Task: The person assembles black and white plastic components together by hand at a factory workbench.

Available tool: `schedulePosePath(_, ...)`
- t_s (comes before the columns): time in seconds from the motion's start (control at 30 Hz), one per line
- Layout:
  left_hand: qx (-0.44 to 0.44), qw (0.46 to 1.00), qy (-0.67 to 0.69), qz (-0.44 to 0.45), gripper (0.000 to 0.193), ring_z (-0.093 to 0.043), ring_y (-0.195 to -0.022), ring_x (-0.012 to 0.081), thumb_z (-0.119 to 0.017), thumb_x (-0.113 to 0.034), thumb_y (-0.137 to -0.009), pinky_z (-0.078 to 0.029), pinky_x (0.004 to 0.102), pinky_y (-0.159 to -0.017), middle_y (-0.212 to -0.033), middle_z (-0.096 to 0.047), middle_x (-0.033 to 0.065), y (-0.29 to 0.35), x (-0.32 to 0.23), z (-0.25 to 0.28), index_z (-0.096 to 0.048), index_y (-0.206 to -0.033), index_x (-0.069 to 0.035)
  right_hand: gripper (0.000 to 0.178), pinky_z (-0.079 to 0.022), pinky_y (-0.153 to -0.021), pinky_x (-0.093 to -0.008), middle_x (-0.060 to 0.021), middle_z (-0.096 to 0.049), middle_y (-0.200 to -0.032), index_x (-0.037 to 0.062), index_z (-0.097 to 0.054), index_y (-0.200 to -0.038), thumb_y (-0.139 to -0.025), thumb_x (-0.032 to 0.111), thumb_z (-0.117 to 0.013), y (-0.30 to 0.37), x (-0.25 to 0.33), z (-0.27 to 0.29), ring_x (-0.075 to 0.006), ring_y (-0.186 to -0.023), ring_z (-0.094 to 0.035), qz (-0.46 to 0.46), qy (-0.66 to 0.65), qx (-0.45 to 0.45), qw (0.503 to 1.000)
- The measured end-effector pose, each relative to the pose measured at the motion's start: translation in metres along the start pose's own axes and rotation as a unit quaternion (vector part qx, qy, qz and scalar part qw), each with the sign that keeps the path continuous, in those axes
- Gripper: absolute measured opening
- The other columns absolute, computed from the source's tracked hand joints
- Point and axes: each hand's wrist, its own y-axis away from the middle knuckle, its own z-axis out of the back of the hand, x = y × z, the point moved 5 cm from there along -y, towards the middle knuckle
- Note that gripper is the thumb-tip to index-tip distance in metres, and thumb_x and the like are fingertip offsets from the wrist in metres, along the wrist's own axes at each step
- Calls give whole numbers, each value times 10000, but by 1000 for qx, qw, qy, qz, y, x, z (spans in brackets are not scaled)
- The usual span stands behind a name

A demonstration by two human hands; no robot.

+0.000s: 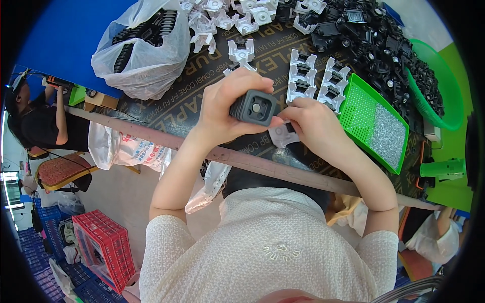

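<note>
My left hand [222,108] is wrapped round a dark grey electric screwdriver [256,108], seen end-on; its tip is hidden below. Just to the right, my right hand [316,126] has its fingers closed at a white plastic bracket [283,136] on the near part of the table. The fingertips and the part's upper side are partly covered. Beyond my right hand stand two rows of white brackets with black parts fitted in them, a left row [301,76] and a right row [333,83]. Another white bracket [241,50] lies beyond my left hand.
A green tray [353,108] of small silvery screws [388,134] sits at the right. Behind it are a heap of black parts [374,50] and a green basket [449,113]. White brackets [222,17] pile up at the back; a plastic bag [146,76] of black parts stands left.
</note>
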Motion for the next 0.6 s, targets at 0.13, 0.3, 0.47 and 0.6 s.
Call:
schedulePosePath(0.13, -21, 999, -9, -44, 730, -614, -790, 174, -917, -177, -692, -518, 255, -651, -1035, -666, 205, 4, 1, -8, -487, -1272, -67, 199, -518, -770, -390, -84, -613, -825, 88, -741, -887, -714, 51, -651, -6, 0, -1, -270, -882, -634, 61, 62, -16, 996)
schedulePosePath(0.3, -117, 992, -26, -36, 636, -685, -743, 238, -924, -298, -646, -536, 308, -584, -883, -676, 83, 8, -3, -10, -584, -1141, -89, 193, -488, -786, -354, -55, -605, -849, 93, -736, -896, -723, 60, -658, -6, 3, 0, -238, -910, -600, 123, 74, -18, 989)
schedulePosePath(0.47, -33, 994, -94, 40, 623, -678, -740, 255, -887, -194, -627, -544, 326, -624, -878, -669, 80, 7, -15, -7, -598, -1168, -88, 301, -484, -762, -356, -46, -616, -875, 94, -716, -1020, -733, 30, -651, -2, 3, 12, -246, -876, -602, 115, 36, -109, 987)
schedulePosePath(0.6, 83, 967, -166, 174, 576, -683, -796, 269, -816, -193, -653, -553, 361, -673, -930, -678, 70, 13, -31, -13, -621, -1187, -101, 415, -498, -728, -343, -105, -659, -1180, 99, -711, -1154, -753, 5, -663, 3, 19, 61, -289, -900, -626, 199, -61, -173, 963)
